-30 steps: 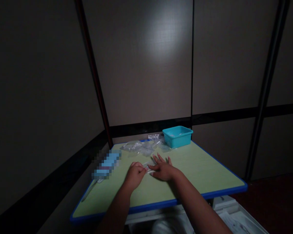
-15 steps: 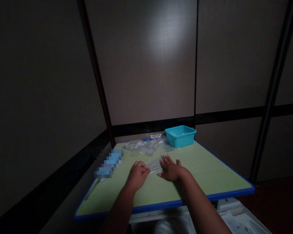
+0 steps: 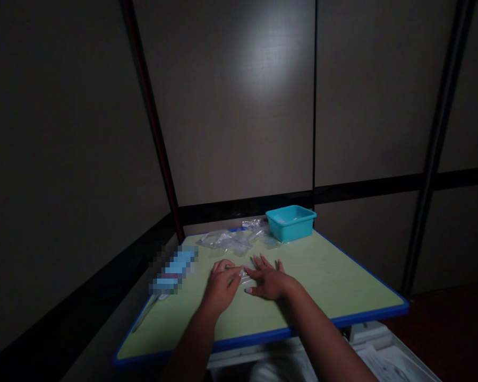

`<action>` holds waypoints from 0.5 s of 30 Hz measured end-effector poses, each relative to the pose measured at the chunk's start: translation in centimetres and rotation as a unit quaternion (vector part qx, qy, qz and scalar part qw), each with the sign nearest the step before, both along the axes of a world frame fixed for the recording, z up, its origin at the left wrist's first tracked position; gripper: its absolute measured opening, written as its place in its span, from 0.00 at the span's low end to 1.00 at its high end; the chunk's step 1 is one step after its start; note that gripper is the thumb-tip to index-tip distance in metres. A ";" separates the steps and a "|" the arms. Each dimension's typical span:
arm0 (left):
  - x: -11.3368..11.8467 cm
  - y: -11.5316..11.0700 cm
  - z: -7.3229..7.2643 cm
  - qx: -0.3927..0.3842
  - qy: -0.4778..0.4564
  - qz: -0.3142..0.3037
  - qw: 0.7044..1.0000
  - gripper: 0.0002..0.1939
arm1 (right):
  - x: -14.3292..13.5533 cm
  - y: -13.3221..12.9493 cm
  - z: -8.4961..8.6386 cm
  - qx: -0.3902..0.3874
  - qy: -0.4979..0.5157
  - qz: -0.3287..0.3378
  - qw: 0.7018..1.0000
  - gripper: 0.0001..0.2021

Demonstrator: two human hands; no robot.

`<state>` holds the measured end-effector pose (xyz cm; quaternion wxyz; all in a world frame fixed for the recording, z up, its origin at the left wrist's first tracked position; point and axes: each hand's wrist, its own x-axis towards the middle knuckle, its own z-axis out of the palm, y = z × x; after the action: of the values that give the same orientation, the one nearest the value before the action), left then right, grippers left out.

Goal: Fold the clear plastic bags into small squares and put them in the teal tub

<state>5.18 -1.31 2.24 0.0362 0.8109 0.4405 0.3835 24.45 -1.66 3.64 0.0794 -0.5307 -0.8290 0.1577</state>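
Note:
A small clear plastic bag [image 3: 246,279] lies flat on the light green table [image 3: 334,281], partly covered by my hands. My left hand [image 3: 221,285] is closed on the bag's left end, thumb and fingertips pinched together. Pressed down on the right part of the bag is my right hand [image 3: 269,282], palm down with its fingers spread. The fingertips of both hands are close together. What the bag holds, if anything, cannot be made out.
Crumpled clear plastic bags [image 3: 227,242] lie at the table's back, beside a turquoise basket [image 3: 290,231]. A blurred blue item [image 3: 175,269] rests near the left edge. Dark panelled walls [image 3: 239,132] stand behind and to the left.
My right hand has slid left along the bag, closer to my left hand, so less of the bag shows between them. The whole view has shifted slightly.

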 end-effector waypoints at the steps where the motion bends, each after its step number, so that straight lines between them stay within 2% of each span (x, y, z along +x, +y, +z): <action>1: 0.0 -0.1 0.0 0.003 0.012 -0.004 1.000 0.13 | -0.1 0.0 -0.1 0.000 -0.004 0.001 1.000 0.36; 5: 0.3 -0.3 -0.3 -0.004 0.071 -0.019 0.997 0.12 | -0.1 0.0 -0.3 0.009 -0.004 0.006 1.000 0.35; 10: 0.5 -0.3 -0.5 -0.024 0.117 0.004 0.993 0.14 | -0.1 -0.2 0.1 -0.010 -0.021 0.013 1.000 0.38; 15: 0.6 -0.5 -0.1 -0.031 0.136 0.026 0.990 0.21 | 0.0 -0.4 0.9 -0.032 -0.017 0.009 0.999 0.40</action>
<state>5.79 -1.82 2.17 -0.0086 0.8422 0.4740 0.2567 24.46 -2.08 4.50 0.0465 -0.5278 -0.8297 0.1755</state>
